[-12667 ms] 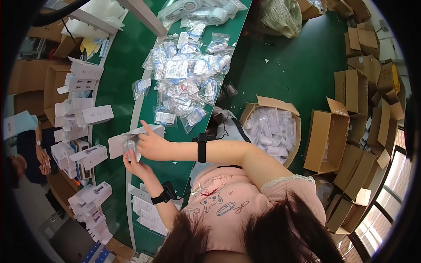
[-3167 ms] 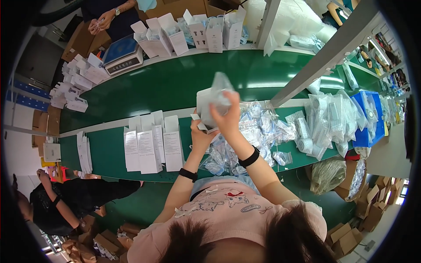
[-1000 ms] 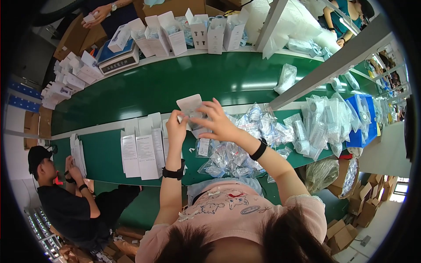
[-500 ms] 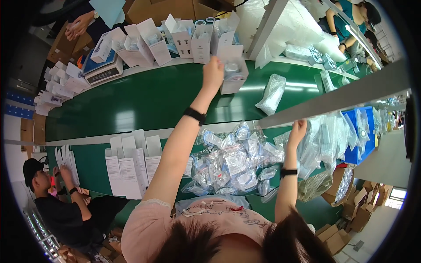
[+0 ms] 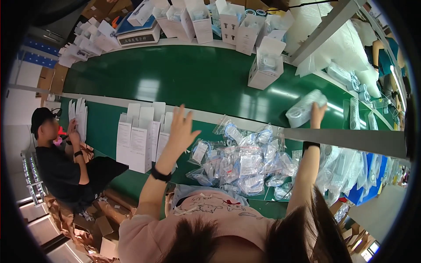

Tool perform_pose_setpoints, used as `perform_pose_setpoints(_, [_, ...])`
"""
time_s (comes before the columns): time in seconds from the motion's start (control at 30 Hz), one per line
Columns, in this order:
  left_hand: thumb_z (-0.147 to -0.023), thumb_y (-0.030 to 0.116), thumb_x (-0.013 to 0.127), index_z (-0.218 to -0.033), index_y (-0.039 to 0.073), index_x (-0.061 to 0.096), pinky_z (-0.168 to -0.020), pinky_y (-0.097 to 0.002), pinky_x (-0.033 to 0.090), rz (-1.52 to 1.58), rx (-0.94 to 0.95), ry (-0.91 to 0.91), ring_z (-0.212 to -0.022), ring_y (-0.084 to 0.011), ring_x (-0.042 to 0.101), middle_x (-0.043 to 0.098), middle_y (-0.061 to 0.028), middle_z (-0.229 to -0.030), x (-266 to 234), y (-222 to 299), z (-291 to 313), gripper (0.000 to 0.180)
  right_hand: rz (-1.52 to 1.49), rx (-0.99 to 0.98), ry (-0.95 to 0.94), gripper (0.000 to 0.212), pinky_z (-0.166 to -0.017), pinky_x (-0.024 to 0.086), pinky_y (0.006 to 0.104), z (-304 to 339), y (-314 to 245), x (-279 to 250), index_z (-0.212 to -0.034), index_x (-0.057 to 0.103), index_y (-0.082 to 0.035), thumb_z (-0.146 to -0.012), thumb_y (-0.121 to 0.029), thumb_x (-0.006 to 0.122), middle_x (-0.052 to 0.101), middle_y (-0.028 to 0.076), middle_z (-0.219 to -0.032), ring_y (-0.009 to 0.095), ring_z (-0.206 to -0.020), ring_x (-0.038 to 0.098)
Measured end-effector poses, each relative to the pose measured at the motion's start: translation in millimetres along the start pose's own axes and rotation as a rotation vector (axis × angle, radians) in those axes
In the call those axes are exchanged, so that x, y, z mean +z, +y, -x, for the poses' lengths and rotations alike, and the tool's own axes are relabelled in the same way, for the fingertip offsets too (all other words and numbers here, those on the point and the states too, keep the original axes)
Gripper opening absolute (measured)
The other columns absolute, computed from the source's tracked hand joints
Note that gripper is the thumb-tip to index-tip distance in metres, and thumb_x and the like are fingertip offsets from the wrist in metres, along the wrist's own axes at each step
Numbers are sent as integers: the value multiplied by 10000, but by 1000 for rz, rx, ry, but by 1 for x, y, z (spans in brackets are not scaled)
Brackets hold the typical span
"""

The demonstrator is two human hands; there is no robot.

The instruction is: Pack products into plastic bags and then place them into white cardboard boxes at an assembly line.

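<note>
My left hand (image 5: 179,133) hangs with fingers spread and nothing in it, just right of a row of upright white cartons (image 5: 137,144) with raised flaps. My right hand (image 5: 319,115) reaches past the grey metal bar and grips the right end of a bubble-wrapped package (image 5: 302,108), which lies tilted on the green conveyor belt (image 5: 197,74). Between my arms, a heap of clear plastic bags (image 5: 247,164) with pale blue and white parts covers the near table. An open white box (image 5: 265,70) with wrapped contents stands on the belt's far side.
A grey metal bar (image 5: 351,142) crosses at right, near a blue bin (image 5: 372,179) and hanging bubble-wrap bags (image 5: 340,168). More open white boxes (image 5: 199,22) line the far ledge. At left, a co-worker in black (image 5: 61,153) handles white cartons.
My left hand has let go of the open white box and drawn back toward the cartons, fingers spread. My right hand has moved from beside the bar to the bubble-wrapped package. The view has shifted.
</note>
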State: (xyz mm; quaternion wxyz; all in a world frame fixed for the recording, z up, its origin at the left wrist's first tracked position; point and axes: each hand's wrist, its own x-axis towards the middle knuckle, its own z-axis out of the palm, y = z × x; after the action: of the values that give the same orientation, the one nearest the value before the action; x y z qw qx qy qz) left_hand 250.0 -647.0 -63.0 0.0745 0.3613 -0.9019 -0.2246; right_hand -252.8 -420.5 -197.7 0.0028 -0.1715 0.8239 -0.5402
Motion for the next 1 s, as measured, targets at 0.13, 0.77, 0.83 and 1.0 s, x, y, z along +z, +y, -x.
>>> perform_pose_setpoints(0.13, [-671,133,664,-1169,23,411,-978,-461,240,117,-153,-120,-1188,-364,284,288,-208,-1293,-8,-62,72,570,-46,11,350,650,-860,389,345,68,-95,-55,-1268,251,39,-743,-158,579,433,216,-1158,286,-1017,469])
perform_pose_setpoints(0.77, [-659,257,700,-1214,83,397,-814,-434,380,-65,-362,-245,-940,-410,430,400,-243,-1122,3,-64,131,656,-721,168,214,495,-856,386,304,310,-205,-46,-1168,405,-21,-686,-11,516,494,85,-1071,203,-974,489])
perform_pose_setpoints(0.83, [-659,272,700,-1237,77,362,-822,-435,376,-41,-317,-190,-945,-414,428,397,-242,-1129,13,-70,135,697,-736,179,134,495,-857,386,303,317,-216,-27,-1167,406,-22,-684,-9,514,495,83,-1074,200,-971,491])
perform_pose_setpoints(1.0, [-654,292,701,-1311,64,228,-858,-424,360,237,-204,-82,-984,-411,420,380,-241,-1152,40,-83,120,841,-905,267,-29,493,-853,398,303,322,-247,28,-1165,405,-18,-683,-7,509,500,84,-1070,196,-964,501])
